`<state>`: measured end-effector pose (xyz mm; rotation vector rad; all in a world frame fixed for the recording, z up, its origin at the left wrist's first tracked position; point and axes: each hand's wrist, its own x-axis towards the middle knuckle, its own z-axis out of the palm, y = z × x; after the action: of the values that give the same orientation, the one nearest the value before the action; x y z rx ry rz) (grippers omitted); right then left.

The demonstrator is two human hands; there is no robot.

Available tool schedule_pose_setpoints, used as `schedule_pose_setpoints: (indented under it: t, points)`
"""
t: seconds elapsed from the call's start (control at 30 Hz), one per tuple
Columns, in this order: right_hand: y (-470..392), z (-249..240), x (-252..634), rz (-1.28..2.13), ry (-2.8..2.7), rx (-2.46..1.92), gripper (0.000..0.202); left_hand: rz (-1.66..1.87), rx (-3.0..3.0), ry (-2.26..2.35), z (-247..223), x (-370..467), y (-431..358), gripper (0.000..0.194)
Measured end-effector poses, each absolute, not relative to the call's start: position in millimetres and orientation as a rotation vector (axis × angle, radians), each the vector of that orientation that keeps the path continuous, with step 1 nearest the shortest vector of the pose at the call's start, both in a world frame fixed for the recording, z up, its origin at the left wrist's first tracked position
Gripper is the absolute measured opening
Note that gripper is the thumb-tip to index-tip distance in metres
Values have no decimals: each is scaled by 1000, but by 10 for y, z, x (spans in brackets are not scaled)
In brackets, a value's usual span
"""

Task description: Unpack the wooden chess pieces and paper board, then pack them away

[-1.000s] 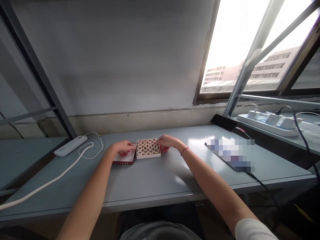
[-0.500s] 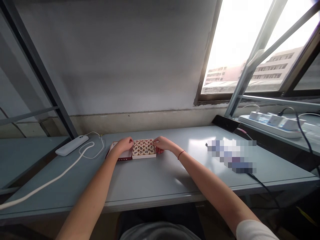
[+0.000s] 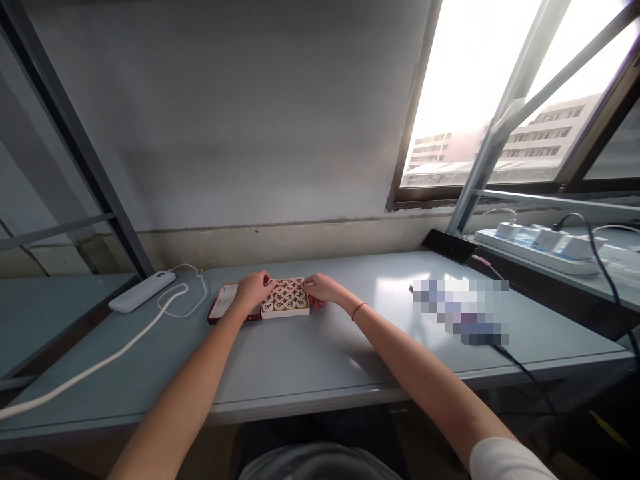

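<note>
A white box tray (image 3: 286,315) of round Chinese chess pieces (image 3: 289,305), marked in red and black, lies flat on the table. Joined to its left side is a dark red lid (image 3: 220,303) with a pale inside, lying open. My left hand (image 3: 254,291) reaches over the lid, its fingers pressed together on a piece at the tray's upper left. At the tray's right edge, my right hand (image 3: 324,289) pinches the side near the upper right corner, with its lower fingers curled below. The left fingertips partly cover the left column of pieces.
A white power bank (image 3: 141,292) with a thick white cable (image 3: 100,365) lies at the left. On the right is a blurred-out object (image 3: 460,310) with a dark cable. A power strip (image 3: 537,252) with plugs stands beyond the black edge. Metal posts flank the table (image 3: 320,360).
My left hand has moved right, from the tray's left edge onto the pieces at its upper left, uncovering more of the lid. My right hand stays at the tray's right edge.
</note>
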<state>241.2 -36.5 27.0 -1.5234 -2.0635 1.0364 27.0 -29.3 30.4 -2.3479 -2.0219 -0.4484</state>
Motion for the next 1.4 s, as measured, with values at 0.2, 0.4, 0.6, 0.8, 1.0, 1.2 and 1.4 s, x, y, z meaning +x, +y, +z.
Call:
schedule_pose_setpoints:
  t: [0.2,0.4,0.6,0.8,1.0,1.2,1.4]
  points:
    - [-414,359,2437,587,-2071,-1548,28,-761,-2354,-2002,451,331,-393,20]
    - [-626,476,2317,180,-2173,-1124,46,-1303,-2669,-1935,471,513,-464,36]
    - [-596,457,2317,93,-2179,-1159,30,-1219,-2772,-1902,452,547,-476,40]
    - [-275,247,2626,75,-2103,-1542,23,-480,-2298,-1964,439,303,-421,32]
    - [-150,91,2742,98,-2172,-1578,17,-307,-2209,-2024,394,346,-439,37]
    - [-175,118,2641,79,-2099,-1462,19,-313,-2135,-2015,416,463,-487,39]
    - [-228,143,2591,87,-2125,-1391,17,-288,-2136,-2024,409,469,-488,39]
